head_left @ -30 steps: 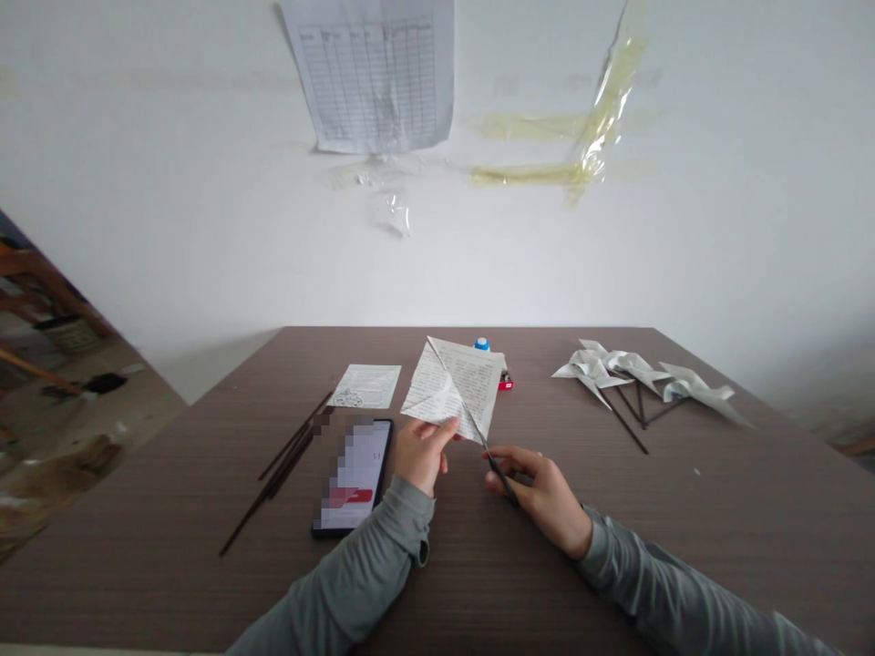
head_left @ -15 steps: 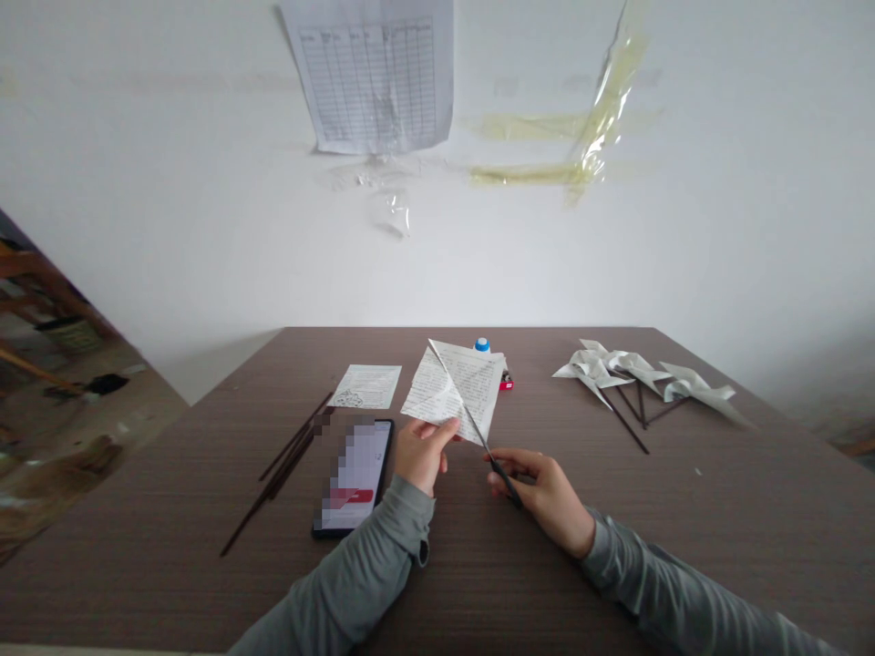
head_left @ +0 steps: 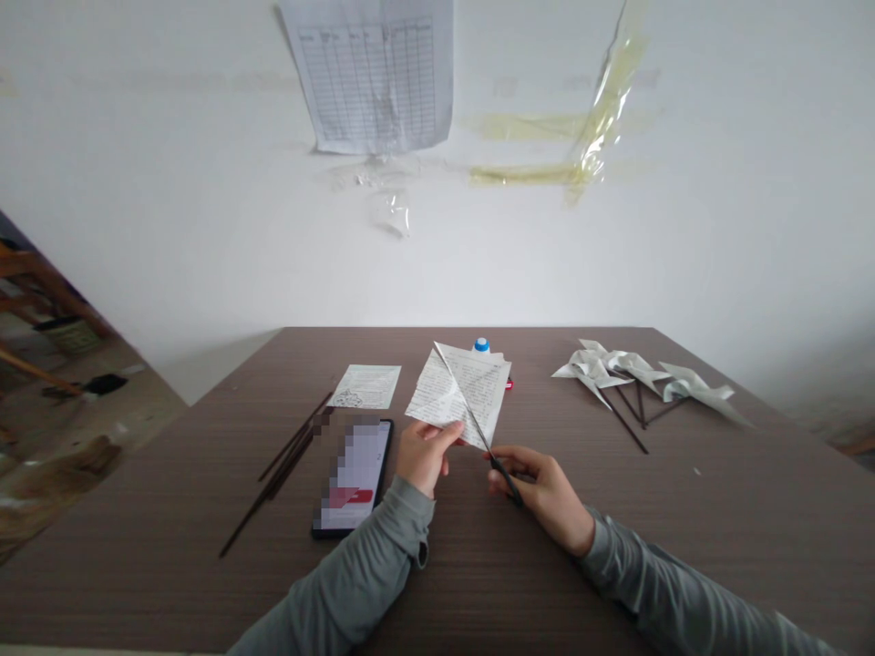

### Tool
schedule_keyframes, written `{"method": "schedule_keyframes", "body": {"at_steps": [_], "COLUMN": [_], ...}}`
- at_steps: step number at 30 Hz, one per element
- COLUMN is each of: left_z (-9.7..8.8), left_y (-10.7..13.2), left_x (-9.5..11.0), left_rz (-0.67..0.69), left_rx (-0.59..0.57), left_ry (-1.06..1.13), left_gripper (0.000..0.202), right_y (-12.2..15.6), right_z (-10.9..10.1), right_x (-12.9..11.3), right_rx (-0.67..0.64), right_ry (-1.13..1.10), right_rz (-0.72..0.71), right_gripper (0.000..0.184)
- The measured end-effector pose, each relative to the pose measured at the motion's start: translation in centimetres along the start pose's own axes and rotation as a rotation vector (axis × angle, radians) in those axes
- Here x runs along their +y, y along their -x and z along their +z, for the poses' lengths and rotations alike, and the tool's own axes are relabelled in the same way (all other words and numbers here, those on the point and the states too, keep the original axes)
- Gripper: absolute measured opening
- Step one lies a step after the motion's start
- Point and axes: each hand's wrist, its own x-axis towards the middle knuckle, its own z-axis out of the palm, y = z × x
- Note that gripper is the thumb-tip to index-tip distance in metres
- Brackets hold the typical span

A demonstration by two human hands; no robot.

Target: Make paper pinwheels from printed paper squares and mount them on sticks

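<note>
A square of printed paper is pinched at its lower edge by my left hand, thumb on top. A dark line crosses it from the top corner to the lower right corner; I cannot tell whether this is a crease or partly a blade. My right hand is closed around the black handle of a pair of scissors, and their metal part meets the paper's lower right corner. The paper partly hides a blue-capped bottle and a small red object behind it.
Several paper pinwheels on dark sticks lie at the right of the brown table. To the left are a phone, several dark sticks and another printed paper square. A white wall rises behind the table.
The held paper has shifted slightly right and down against the scissors, covering more of the red object. Both hands have stayed almost in place.
</note>
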Motion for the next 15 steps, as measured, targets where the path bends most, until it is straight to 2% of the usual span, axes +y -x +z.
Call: {"method": "schedule_keyframes", "body": {"at_steps": [15], "left_z": [0.06], "left_y": [-0.04], "left_x": [0.01], "left_rz": [-0.015], "left_rx": [0.02], "left_ry": [-0.004], "left_gripper": [0.026], "right_y": [0.09], "right_z": [0.26], "right_x": [-0.53], "right_rx": [0.029], "right_ry": [-0.024], "right_rz": [0.01], "right_gripper": [0.065]}}
